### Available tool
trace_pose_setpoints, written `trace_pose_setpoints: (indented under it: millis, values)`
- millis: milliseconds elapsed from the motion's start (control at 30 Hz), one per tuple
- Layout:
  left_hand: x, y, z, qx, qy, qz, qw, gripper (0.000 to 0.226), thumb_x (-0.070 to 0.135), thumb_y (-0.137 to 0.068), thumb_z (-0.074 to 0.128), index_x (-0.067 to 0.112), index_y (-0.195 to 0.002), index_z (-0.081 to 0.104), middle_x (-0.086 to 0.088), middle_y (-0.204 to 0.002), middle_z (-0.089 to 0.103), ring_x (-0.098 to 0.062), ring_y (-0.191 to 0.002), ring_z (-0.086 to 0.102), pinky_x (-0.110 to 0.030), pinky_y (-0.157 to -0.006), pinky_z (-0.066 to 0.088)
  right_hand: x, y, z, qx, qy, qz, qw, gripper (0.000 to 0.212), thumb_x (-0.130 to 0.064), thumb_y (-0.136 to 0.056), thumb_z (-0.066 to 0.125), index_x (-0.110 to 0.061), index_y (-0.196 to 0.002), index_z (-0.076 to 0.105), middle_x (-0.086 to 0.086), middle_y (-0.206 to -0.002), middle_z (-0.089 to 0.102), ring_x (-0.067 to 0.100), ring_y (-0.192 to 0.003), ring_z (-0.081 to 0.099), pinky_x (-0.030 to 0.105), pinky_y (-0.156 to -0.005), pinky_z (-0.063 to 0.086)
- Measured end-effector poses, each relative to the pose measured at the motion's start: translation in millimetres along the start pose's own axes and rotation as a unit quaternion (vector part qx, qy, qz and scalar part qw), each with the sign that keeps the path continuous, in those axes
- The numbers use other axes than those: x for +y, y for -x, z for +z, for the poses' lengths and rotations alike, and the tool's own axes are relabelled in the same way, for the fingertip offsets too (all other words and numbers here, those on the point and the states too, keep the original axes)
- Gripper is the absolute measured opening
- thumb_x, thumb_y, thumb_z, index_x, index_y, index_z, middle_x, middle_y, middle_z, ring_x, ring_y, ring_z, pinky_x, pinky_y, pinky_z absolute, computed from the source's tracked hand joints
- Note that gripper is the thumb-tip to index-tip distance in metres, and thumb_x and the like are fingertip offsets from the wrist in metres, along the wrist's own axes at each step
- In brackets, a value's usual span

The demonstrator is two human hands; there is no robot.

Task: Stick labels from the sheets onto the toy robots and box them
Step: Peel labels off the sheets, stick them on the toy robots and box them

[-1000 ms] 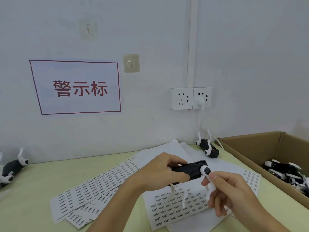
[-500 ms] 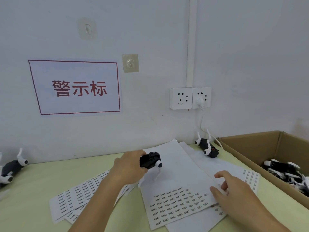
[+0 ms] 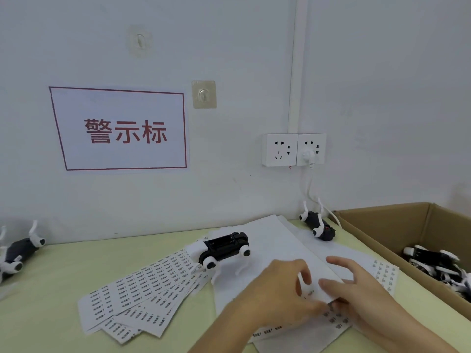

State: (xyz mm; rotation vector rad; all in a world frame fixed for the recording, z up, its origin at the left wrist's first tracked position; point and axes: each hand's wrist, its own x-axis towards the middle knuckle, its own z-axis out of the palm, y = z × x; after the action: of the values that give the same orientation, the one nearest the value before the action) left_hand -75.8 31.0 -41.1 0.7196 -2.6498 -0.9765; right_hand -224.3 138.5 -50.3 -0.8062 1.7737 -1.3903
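White wall (image 3: 254,34) with sockets (image 3: 293,149) behind pale-green table (image 3: 46,309)

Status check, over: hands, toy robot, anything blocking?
Both hands on the label sheet, left hand and right hand at a label. Toy robot set down, ungripped. Nothing blocking.

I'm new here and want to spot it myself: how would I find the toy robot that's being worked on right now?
Start at the red-bordered wall sign and drop to the green table, where label sheets fan out. On their far edge, just beyond the two hands, lies a black toy robot with white legs. Unlike the toys at the table's far left and by the cardboard box, it rests on the paper.
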Motion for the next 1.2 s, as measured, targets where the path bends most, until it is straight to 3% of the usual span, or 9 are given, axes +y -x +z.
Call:
trace_pose_setpoints:
  millis: [67, 267, 500, 700, 967, 1133, 1200]
  values:
    - [-1.9, -0.4, 6.0, 0.0, 0.009, 0.002, 1.0, 0.047, 0.062, -0.071, 0.073, 0.028, -0.099, 0.057, 0.007, -0.092, 0.063, -0.007, -0.069, 0.054, -0.025, -0.064, 0.045, 0.2, -0.5, 0.7, -0.017, -0.029, 0.012, 0.999, 0.053, 0.003, -0.086, 0.071, -0.022, -0.127, 0.052, 0.015, -0.064, 0.07, 0.027, -0.052, 0.062, 0.042, -0.064, 0.049]
    - [-6.2, -4.8, 7.2, 0.028, 0.032, -0.007, 0.999, 0.033, 0.045, -0.073, 0.083, 0.028, -0.087, 0.058, 0.007, -0.089, 0.065, -0.004, -0.065, 0.054, -0.017, -0.059, 0.043, 1.4, 1.1, 0.2, -0.036, -0.044, 0.03, 0.998, 0.061, 0.011, -0.079, 0.074, -0.021, -0.126, 0.052, 0.029, -0.089, 0.073, 0.039, -0.069, 0.066, 0.052, -0.079, 0.056]
    - [-7.0, -5.1, 2.5, 0.044, 0.116, -0.037, 0.992, 0.03, 0.044, -0.074, 0.084, 0.022, -0.083, 0.066, 0.006, -0.074, 0.069, -0.003, -0.06, 0.061, -0.019, -0.06, 0.05, 2.3, 5.8, 8.3, -0.011, 0.003, 0.011, 1.0, 0.067, 0.001, -0.072, 0.082, -0.032, -0.123, 0.052, 0.025, -0.093, 0.074, 0.051, -0.096, 0.067, 0.064, -0.097, 0.048]
    - [-7.8, -7.8, 6.4, 0.069, 0.185, -0.096, 0.976, 0.016, 0.022, -0.087, 0.076, 0.017, -0.073, 0.071, -0.005, -0.072, 0.076, -0.013, -0.064, 0.072, -0.034, -0.077, 0.063, 1.4, 7.1, 11.1, -0.004, 0.01, -0.006, 1.0, 0.067, -0.006, -0.071, 0.087, -0.032, -0.122, 0.051, 0.022, -0.088, 0.076, 0.046, -0.09, 0.07, 0.057, -0.092, 0.054]
    - [-6.0, -10.2, 8.7, 0.065, 0.204, -0.129, 0.968, 0.016, 0.015, -0.091, 0.07, 0.013, -0.075, 0.072, -0.003, -0.071, 0.074, -0.018, -0.071, 0.075, -0.035, -0.078, 0.063, 3.3, 5.7, 13.8, 0.032, 0.038, -0.011, 0.999, 0.062, 0.001, -0.075, 0.082, -0.029, -0.119, 0.053, 0.016, -0.081, 0.077, 0.042, -0.085, 0.072, 0.048, -0.085, 0.055]
    - [-6.2, -10.0, 9.3, 0.062, 0.205, -0.142, 0.966, 0.013, 0.01, -0.091, 0.064, 0.01, -0.081, 0.072, -0.01, -0.082, 0.077, -0.02, -0.077, 0.076, -0.037, -0.081, 0.062, 0.4, 7.0, 13.8, 0.041, 0.057, -0.004, 0.998, 0.058, -0.001, -0.076, 0.082, -0.03, -0.117, 0.054, 0.011, -0.077, 0.077, 0.035, -0.079, 0.073, 0.045, -0.084, 0.057]
    - [-5.9, -9.2, 9.4, 0.06, 0.202, -0.147, 0.966, 0.01, 0.011, -0.088, 0.063, 0.01, -0.083, 0.071, -0.008, -0.079, 0.076, -0.018, -0.07, 0.075, -0.034, -0.079, 0.063, -0.6, 7.2, 13.8, 0.039, 0.057, -0.001, 0.998, 0.056, 0.0, -0.075, 0.081, -0.03, -0.115, 0.055, 0.01, -0.077, 0.077, 0.033, -0.076, 0.073, 0.045, -0.084, 0.057]
